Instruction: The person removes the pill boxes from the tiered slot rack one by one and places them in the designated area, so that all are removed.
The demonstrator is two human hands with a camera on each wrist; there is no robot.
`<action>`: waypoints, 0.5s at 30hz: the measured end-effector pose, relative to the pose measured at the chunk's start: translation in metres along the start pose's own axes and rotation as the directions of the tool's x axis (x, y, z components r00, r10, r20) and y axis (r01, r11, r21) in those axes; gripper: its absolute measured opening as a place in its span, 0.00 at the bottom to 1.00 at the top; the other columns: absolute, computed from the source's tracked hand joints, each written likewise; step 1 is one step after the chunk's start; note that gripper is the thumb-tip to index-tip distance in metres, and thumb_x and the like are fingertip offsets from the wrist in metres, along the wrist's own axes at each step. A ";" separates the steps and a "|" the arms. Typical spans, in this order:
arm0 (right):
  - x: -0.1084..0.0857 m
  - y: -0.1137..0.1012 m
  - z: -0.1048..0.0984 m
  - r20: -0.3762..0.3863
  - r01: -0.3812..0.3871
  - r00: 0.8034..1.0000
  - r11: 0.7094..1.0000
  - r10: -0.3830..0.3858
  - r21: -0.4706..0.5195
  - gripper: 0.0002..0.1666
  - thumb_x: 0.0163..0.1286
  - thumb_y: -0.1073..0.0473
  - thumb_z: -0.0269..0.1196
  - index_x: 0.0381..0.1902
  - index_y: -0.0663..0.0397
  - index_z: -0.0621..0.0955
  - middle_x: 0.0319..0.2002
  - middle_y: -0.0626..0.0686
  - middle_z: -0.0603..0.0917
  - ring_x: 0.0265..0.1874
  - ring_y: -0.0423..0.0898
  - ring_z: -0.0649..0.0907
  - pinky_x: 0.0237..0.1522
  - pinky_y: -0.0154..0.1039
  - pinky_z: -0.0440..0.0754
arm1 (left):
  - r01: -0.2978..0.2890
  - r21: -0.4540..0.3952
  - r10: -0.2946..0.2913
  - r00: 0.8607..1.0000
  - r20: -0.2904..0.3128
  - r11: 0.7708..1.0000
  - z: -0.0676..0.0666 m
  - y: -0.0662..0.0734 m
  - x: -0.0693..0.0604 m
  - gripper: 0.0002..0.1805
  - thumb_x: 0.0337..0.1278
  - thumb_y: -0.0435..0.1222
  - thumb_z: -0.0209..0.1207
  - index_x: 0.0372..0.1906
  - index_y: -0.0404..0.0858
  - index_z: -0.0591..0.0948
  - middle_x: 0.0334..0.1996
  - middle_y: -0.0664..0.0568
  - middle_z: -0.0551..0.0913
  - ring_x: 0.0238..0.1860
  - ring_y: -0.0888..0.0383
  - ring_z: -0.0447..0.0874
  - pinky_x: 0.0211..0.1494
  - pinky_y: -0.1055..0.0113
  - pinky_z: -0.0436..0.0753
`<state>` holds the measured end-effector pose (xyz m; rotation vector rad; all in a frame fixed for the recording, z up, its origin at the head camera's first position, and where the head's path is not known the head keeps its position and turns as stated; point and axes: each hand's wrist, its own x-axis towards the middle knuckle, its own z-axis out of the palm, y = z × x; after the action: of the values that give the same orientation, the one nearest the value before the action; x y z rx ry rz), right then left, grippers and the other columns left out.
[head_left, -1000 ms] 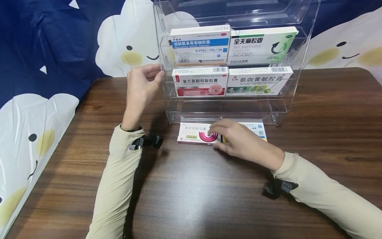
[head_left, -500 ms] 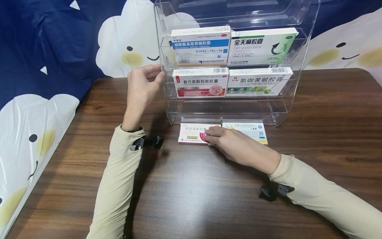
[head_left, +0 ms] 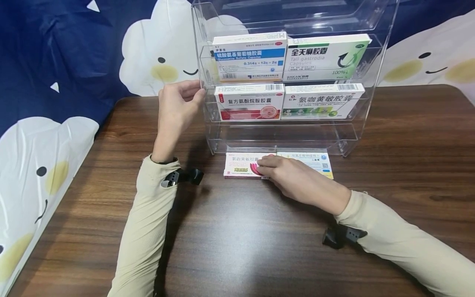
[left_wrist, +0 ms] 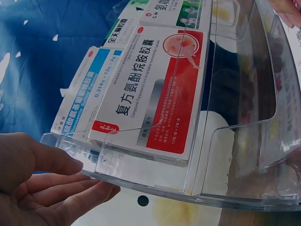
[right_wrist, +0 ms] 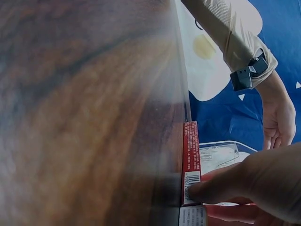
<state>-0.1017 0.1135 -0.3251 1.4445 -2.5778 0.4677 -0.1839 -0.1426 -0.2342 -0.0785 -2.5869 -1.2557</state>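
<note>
My left hand [head_left: 179,111] pinches the left side panel of a clear acrylic display rack [head_left: 208,136], thumb and fingers on either side of its edge in the left wrist view. At the rack's foot, a white and pink medicine box [head_left: 239,165] lies flat beside a white, blue and yellow medicine box [head_left: 315,163]. My right hand [head_left: 300,179] grips the pink box's right end: fingers over its top, thumb [right_wrist: 204,190] against its red front side near the barcode. The palm hides part of both boxes.
Upright on the rack's tiers stand a blue-banded box [head_left: 248,57], a green-cornered box [head_left: 324,57], a red and white box [head_left: 249,103] and a white-green box [head_left: 322,101]. Brown wooden table [head_left: 222,247] extends in front; a blue cloud-patterned cloth [head_left: 74,49] hangs behind.
My right hand's fingers have come down and closed on the pink box's right end, and that box has shifted slightly to the right. The left hand stays at the rack's side.
</note>
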 end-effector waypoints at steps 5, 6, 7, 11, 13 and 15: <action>-0.002 0.000 -0.004 0.004 -0.018 1.000 1.000 0.018 0.024 0.19 0.57 0.73 0.67 0.49 0.67 0.82 0.49 0.63 0.83 0.51 0.57 0.82 0.56 0.50 0.80 | -0.007 0.004 0.007 1.000 0.003 1.000 0.000 0.001 0.000 0.15 0.63 0.33 0.59 0.52 0.33 0.83 0.47 0.43 0.85 0.48 0.54 0.86 0.51 0.71 0.83; -0.001 0.001 -0.007 -0.006 -0.018 1.000 0.999 0.018 0.038 0.20 0.56 0.73 0.67 0.49 0.67 0.82 0.49 0.63 0.83 0.51 0.57 0.82 0.56 0.50 0.80 | -0.008 0.005 0.008 1.000 0.003 1.000 0.000 0.001 0.000 0.15 0.63 0.33 0.59 0.52 0.33 0.83 0.47 0.43 0.85 0.48 0.54 0.86 0.51 0.71 0.83; -0.002 0.001 -0.011 -0.023 -0.022 0.999 0.999 0.023 0.048 0.21 0.54 0.74 0.68 0.49 0.68 0.82 0.49 0.63 0.83 0.51 0.57 0.82 0.55 0.49 0.81 | -0.009 0.004 0.009 1.000 0.003 1.000 0.000 0.001 0.000 0.15 0.63 0.33 0.59 0.52 0.33 0.83 0.47 0.43 0.85 0.48 0.54 0.86 0.51 0.71 0.83; -0.003 0.008 -0.037 -0.177 -0.032 0.983 0.997 0.044 0.073 0.23 0.50 0.76 0.69 0.47 0.69 0.82 0.47 0.63 0.84 0.47 0.57 0.84 0.52 0.48 0.83 | -0.011 0.000 0.011 1.000 0.002 1.000 0.000 0.001 0.000 0.15 0.63 0.33 0.59 0.52 0.33 0.83 0.47 0.43 0.85 0.48 0.55 0.85 0.51 0.71 0.83; -0.005 0.012 -0.055 -0.275 -0.047 0.960 0.998 0.059 0.049 0.22 0.50 0.76 0.69 0.46 0.69 0.82 0.46 0.64 0.84 0.46 0.58 0.84 0.51 0.49 0.83 | -0.012 -0.002 0.012 1.000 0.000 1.000 0.000 0.000 0.000 0.15 0.63 0.33 0.59 0.52 0.33 0.83 0.47 0.43 0.85 0.48 0.55 0.85 0.51 0.71 0.83; -0.008 0.016 -0.073 -0.362 -0.078 0.929 0.997 0.077 0.014 0.21 0.51 0.77 0.70 0.45 0.69 0.82 0.45 0.64 0.85 0.44 0.58 0.84 0.50 0.49 0.83 | -0.012 -0.003 0.012 1.000 -0.001 1.000 0.000 0.000 -0.001 0.15 0.63 0.33 0.59 0.52 0.33 0.83 0.47 0.43 0.85 0.49 0.55 0.85 0.52 0.71 0.83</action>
<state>-0.1129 0.1525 -0.2617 1.1308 -2.3410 0.6740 -0.1834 -0.1431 -0.2345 -0.0933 -2.5800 -1.2557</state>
